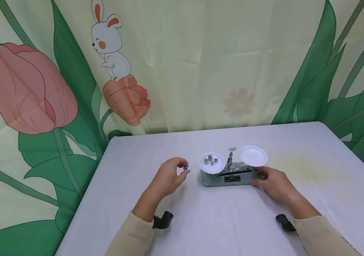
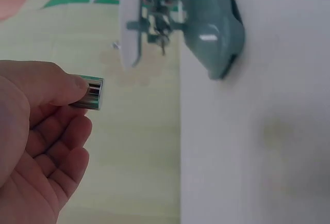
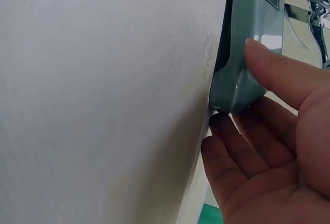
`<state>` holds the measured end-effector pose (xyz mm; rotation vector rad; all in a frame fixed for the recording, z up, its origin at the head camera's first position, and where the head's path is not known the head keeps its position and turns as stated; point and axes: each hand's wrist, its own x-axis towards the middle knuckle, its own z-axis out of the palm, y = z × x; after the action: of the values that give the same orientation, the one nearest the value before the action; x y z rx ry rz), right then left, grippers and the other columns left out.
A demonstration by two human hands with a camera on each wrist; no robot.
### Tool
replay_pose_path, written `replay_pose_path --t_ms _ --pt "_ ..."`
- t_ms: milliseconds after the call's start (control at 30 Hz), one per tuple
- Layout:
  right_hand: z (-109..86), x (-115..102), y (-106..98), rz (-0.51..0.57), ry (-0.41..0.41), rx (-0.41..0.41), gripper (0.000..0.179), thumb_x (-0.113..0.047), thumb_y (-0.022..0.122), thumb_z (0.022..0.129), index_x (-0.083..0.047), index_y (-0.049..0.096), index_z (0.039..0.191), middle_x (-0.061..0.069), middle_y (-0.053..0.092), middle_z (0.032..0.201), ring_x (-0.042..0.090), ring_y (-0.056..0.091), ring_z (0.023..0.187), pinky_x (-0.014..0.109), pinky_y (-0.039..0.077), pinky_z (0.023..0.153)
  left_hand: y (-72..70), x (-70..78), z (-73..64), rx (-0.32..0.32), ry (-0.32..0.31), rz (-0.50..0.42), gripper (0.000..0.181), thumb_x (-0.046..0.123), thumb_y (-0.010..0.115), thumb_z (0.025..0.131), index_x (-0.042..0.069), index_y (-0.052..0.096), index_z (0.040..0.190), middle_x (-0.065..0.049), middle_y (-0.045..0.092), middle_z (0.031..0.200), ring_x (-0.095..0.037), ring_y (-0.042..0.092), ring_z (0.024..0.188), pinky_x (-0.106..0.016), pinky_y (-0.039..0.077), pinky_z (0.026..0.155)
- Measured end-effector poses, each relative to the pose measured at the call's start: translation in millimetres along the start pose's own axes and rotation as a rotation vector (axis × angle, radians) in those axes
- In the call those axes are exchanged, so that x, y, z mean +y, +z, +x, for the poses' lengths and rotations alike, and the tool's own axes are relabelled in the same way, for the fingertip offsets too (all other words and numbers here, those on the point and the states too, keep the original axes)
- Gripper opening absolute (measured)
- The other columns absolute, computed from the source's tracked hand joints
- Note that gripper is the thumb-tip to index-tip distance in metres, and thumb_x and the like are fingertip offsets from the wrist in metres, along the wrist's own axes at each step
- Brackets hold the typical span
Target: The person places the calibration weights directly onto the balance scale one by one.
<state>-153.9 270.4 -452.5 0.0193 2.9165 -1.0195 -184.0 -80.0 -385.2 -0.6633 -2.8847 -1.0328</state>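
My left hand [image 1: 170,176] pinches a small shiny metal weight [image 1: 186,168] between thumb and fingers, just left of the balance scale and apart from it. In the left wrist view the weight [image 2: 93,94] shows as a short cylinder with a flat end. The grey-green balance scale [image 1: 212,181] stands upright on the table. Several metal weights [image 1: 210,157] sit in its left white pan [image 1: 212,170]; its right pan [image 1: 253,155] holds nothing. My right hand [image 1: 274,183] grips the right end of the base [image 3: 247,74], thumb on the front and fingers round the end.
A white cloth covers the table [image 1: 226,220]. Behind it hangs a curtain [image 1: 185,71] printed with tulips, leaves and a rabbit. A black strap device [image 1: 163,220] sits on each wrist.
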Motion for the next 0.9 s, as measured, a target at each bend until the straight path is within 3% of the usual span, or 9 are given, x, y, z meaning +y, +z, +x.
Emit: replay_pose_path --t_ms 333,733,900 --pt "-1.3 -3 2 0.001 0.028 -0.002 0.059 -0.019 0.072 0.091 0.006 0.051 0.14 0.028 0.054 0.138 0.046 0.053 0.121 0.063 0.041 0.099 -1.6 45.4 8.4 -0.042 0.124 0.03 0.022 0.01 0.07 0.093 0.005 0.067 0.115 -0.005 0.066 0.11 -0.024 0.061 0.105 -0.035 0.051 0.091" --pt "-2.8 -3 1 0.022 0.071 -0.02 0.063 -0.022 0.073 0.09 0.005 0.048 0.142 0.03 0.051 0.139 0.048 0.05 0.124 0.064 0.04 0.099 5.4 97.3 49.3 -0.093 0.301 0.104 0.022 0.012 0.067 0.095 0.007 0.067 0.117 0.0 0.067 0.11 -0.016 0.06 0.104 -0.023 0.047 0.089" --pt "-2.9 -2 0 0.026 0.057 -0.019 0.063 -0.023 0.073 0.091 0.004 0.049 0.142 0.029 0.053 0.138 0.048 0.051 0.123 0.065 0.04 0.098 12.1 112.0 63.6 -0.117 0.327 0.143 0.024 0.016 0.067 0.096 0.008 0.067 0.119 0.003 0.067 0.111 -0.013 0.057 0.105 -0.018 0.045 0.087"
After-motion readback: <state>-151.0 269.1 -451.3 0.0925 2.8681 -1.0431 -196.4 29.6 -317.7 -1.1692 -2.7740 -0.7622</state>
